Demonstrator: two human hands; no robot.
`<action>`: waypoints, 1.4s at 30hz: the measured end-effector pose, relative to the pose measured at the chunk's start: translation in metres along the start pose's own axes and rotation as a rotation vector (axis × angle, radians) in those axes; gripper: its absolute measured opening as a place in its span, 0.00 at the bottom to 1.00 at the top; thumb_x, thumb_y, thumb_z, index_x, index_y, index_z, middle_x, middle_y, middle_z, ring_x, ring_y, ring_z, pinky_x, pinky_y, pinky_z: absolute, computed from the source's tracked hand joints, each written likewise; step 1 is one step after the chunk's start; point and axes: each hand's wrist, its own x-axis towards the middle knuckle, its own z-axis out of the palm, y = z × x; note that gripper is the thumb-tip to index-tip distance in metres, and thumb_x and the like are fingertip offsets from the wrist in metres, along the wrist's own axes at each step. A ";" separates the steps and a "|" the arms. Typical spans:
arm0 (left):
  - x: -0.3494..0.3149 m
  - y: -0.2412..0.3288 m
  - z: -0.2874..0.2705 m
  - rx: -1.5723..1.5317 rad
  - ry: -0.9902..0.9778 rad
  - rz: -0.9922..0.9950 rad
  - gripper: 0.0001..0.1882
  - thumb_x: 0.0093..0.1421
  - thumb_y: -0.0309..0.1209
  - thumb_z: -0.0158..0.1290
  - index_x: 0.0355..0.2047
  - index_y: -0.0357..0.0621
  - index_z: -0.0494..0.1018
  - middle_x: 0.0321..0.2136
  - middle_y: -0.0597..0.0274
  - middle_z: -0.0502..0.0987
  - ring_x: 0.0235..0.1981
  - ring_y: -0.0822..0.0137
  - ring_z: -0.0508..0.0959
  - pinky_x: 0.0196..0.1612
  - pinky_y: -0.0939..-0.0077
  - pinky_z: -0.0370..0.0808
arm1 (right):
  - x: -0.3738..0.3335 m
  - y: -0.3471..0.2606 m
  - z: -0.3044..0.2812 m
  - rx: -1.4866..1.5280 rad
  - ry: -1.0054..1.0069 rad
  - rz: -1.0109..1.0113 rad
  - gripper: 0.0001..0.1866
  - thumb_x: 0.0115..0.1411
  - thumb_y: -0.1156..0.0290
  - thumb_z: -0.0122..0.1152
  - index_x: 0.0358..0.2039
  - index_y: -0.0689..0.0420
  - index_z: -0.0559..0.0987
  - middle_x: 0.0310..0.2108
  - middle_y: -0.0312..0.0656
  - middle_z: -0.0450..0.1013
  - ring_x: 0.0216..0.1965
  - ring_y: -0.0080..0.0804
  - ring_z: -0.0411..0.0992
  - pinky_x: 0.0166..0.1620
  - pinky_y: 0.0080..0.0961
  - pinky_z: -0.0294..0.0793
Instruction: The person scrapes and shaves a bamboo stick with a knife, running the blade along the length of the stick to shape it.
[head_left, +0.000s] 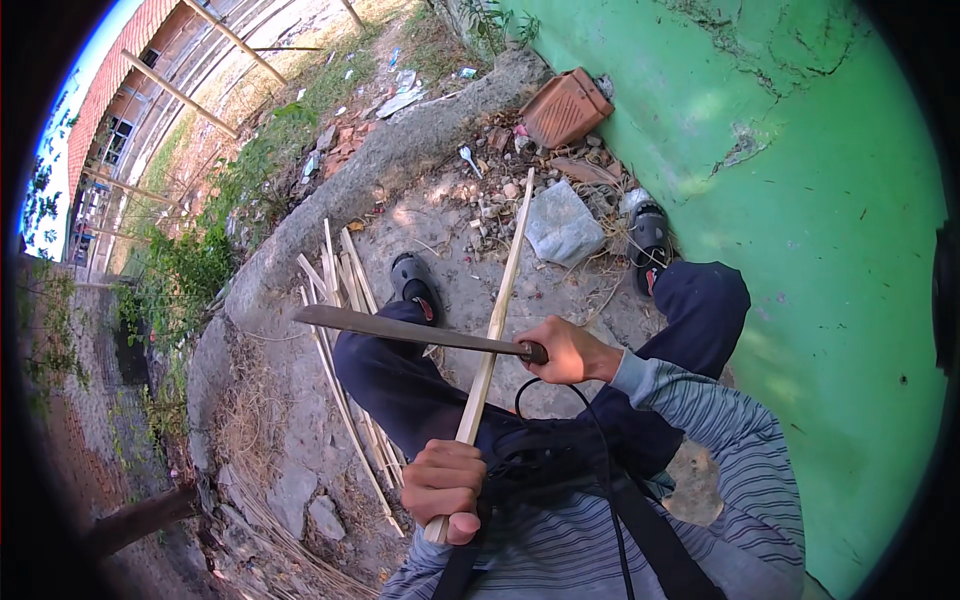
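My left hand is wrapped round the lower end of a long, pale strip of split bamboo or wood, which slants up and away from me between my knees. My right hand grips the dark handle of a machete. Its long blade points left and crosses the strip about midway, above my left thigh. Whether the edge touches the strip or passes just over it, I cannot tell. Several similar pale strips lie on the ground left of my left leg.
A green wall rises close on my right. Rubble, a whitish block and an orange-brown slotted container lie ahead. A low concrete ridge curves along the left, with plants beyond it. My shoes rest on rough ground.
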 end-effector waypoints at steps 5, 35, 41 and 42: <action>-0.002 -0.004 0.005 -0.014 0.117 0.061 0.39 0.76 0.53 0.42 0.08 0.50 0.51 0.05 0.74 0.52 0.04 0.76 0.52 0.11 0.77 0.49 | 0.005 0.017 0.002 -0.043 0.112 0.012 0.06 0.50 0.76 0.63 0.29 0.63 0.80 0.19 0.50 0.73 0.20 0.43 0.73 0.28 0.36 0.70; -0.011 -0.004 -0.004 0.008 0.307 0.111 0.40 0.77 0.57 0.30 0.09 0.48 0.52 0.06 0.70 0.51 0.05 0.72 0.52 0.12 0.75 0.53 | 0.018 0.014 0.012 0.024 0.081 -0.008 0.03 0.51 0.78 0.61 0.25 0.65 0.77 0.19 0.48 0.74 0.21 0.36 0.73 0.28 0.35 0.70; -0.009 -0.003 -0.004 -0.005 0.365 0.068 0.40 0.78 0.56 0.27 0.08 0.50 0.50 0.06 0.71 0.50 0.06 0.72 0.49 0.13 0.74 0.49 | 0.034 0.047 0.009 0.070 0.220 0.256 0.06 0.53 0.73 0.63 0.28 0.64 0.80 0.20 0.52 0.75 0.22 0.44 0.73 0.30 0.39 0.71; -0.011 -0.004 -0.006 -0.031 0.354 0.085 0.40 0.78 0.56 0.27 0.08 0.50 0.50 0.06 0.71 0.50 0.06 0.72 0.49 0.13 0.74 0.49 | 0.033 0.045 0.009 0.067 0.222 0.255 0.06 0.53 0.73 0.63 0.28 0.64 0.80 0.20 0.52 0.75 0.22 0.44 0.73 0.30 0.39 0.71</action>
